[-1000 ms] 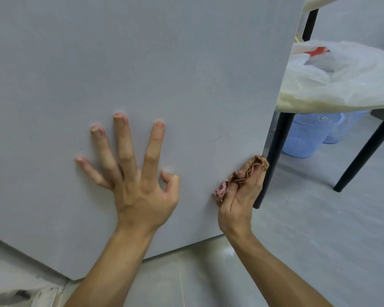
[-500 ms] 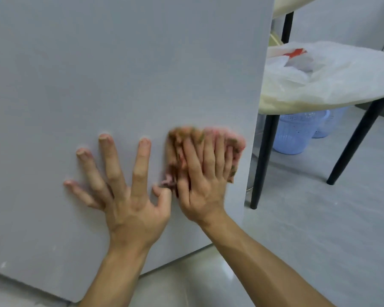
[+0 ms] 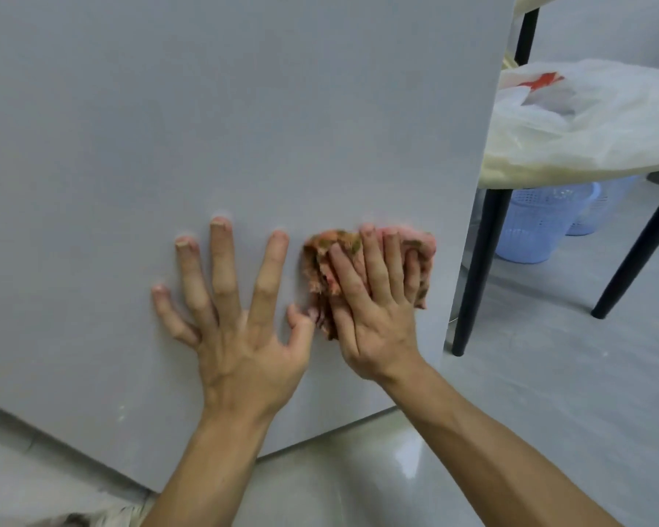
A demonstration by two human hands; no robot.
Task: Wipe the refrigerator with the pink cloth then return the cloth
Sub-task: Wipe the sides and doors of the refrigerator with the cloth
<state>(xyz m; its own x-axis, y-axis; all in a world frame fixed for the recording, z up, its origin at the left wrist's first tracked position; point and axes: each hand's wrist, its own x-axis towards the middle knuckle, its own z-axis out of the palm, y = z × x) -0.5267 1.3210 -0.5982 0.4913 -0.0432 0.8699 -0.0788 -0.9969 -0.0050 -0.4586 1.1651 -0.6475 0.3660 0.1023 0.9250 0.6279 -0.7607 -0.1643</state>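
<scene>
Two hands flat on grey refrigerator (image 3: 225,127) side, L hand (image 3: 240,321) open w/ fingers spread, R hand (image 3: 377,310) open, pressing pink cloth (image 3: 320,268), apparently bunched.

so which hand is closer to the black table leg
Right. The right hand, flat on the pink cloth, is beside the refrigerator's edge nearest the table leg; the left hand is farther away.

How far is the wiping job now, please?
Done: cannot tell how much is already wiped. In hand: right hand presses the pink cloth flat on the refrigerator; left hand braces beside it. Left: returning the cloth.
</scene>
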